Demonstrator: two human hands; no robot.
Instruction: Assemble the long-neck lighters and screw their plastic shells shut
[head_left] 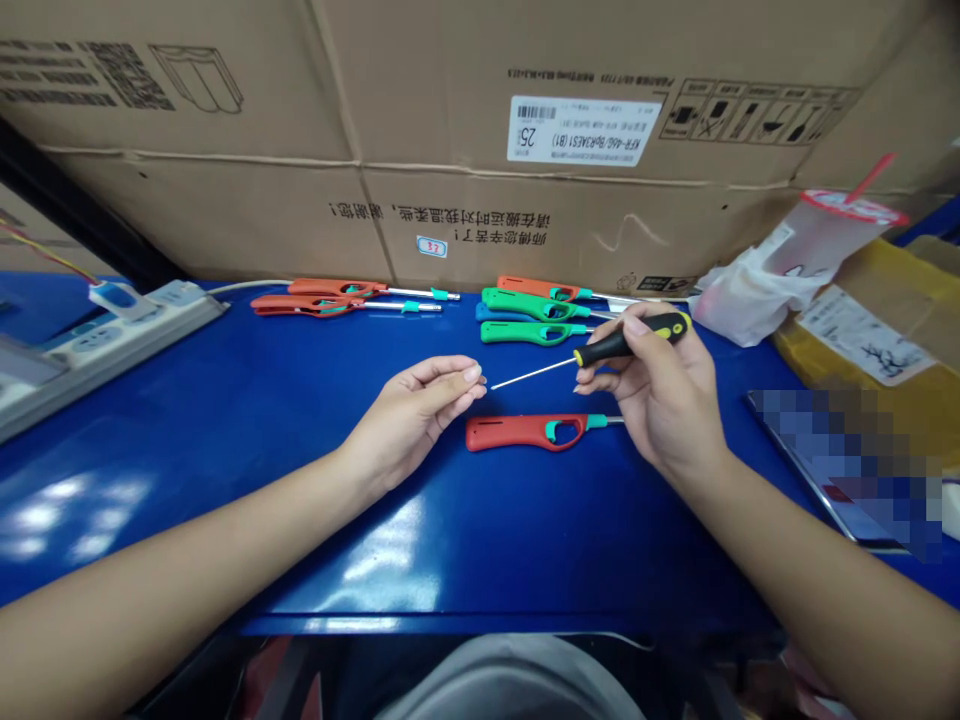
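Note:
My right hand point(667, 390) grips a screwdriver point(615, 345) by its black and yellow handle, with the thin shaft pointing left and slightly down. Close to the screwdriver's tip, the fingertips of my left hand point(420, 415) are pinched together. Whatever they hold, if anything, is too small to make out. Below the shaft, a red gas lighter point(525, 433) with a teal trigger lies flat on the blue table point(300, 560). Its metal tube runs partly behind my right hand.
Two orange-red lighters point(322, 302) lie at the back left; several orange, green and blue lighters point(525, 332) lie at the back middle. A cardboard box point(450, 220) walls the rear. A power strip point(112, 335) stands left; a bagged drink cup point(810, 245) and phone point(817, 470) are right.

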